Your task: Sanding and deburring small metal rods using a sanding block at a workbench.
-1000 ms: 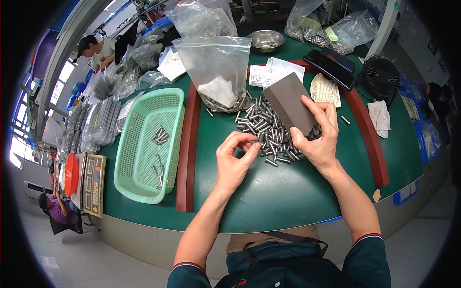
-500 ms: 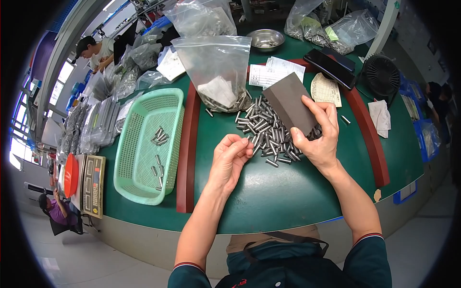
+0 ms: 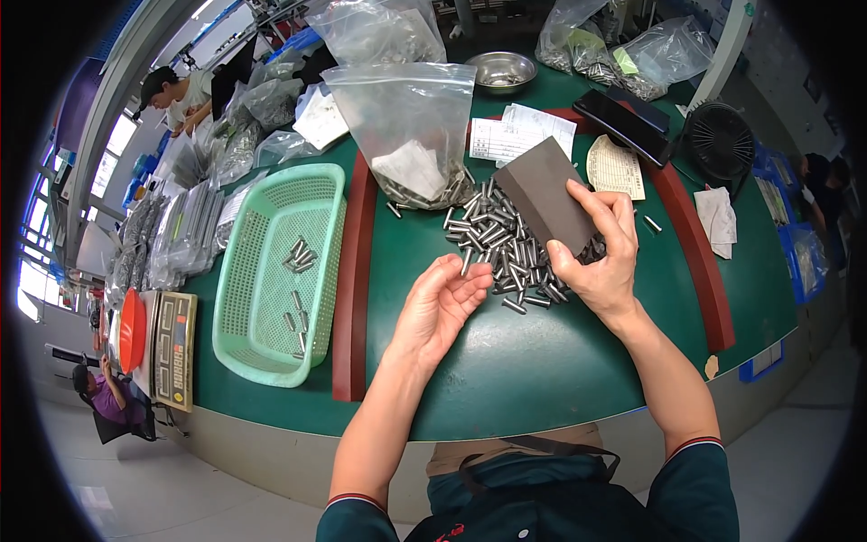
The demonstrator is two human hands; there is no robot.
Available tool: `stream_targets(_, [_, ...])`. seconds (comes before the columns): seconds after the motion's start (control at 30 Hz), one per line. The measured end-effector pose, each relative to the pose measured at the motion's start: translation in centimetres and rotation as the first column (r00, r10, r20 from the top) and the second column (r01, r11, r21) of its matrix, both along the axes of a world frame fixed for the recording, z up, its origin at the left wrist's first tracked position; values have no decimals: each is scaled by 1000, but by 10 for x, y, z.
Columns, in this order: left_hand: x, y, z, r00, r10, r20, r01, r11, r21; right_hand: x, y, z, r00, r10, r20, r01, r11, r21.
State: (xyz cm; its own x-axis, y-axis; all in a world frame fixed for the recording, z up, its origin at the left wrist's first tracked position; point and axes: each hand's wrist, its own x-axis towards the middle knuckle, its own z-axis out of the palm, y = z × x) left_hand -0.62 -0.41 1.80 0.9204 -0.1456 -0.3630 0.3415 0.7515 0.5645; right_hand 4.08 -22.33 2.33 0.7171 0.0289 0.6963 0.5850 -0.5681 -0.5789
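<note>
A dark grey-brown rectangular block is gripped in my right hand, tilted over a pile of short metal pins on the green table. The block hides part of the pile. My left hand, palm turned up, is at the near left side of the pile. A single metal pin stands between its thumb and fingertips. Left of me, a pale green perforated basket has several pins lying in it.
Dark red bars border the work area. Behind the pile stands a clear zip bag of pins. Papers, a phone, a black fan and a metal bowl lie farther back. A scale is at far left.
My left hand has moved slightly right and its fingers have opened out, with a pin now visible at the thumb. My right hand and the block stay in place.
</note>
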Motion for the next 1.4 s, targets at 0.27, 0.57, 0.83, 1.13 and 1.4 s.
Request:
stream_targets(0.27, [1,5,-10,999,-38,-22,38,999,-29,0,0,1,1000,-2,13,2,1000,-11])
stream_targets(0.57, [2,3,-6,997,-66,28,68,994,-85,-1,1,2,1000,11,16,-10,1000,-9])
stream_targets(0.83, [1,2,-4,998,-69,11,70,995,-75,-2,2,2,1000,20,17,-19,996,-82])
stream_targets(1.13, [-6,1,15,888,71,455,-340,768,543,-2,4,5,999,28,27,-27,999,-42])
stream_targets(1.4, [-46,53,80,719,30,695,-641,-358,679,-1,-6,4,1000,-7,-13,7,1000,-30])
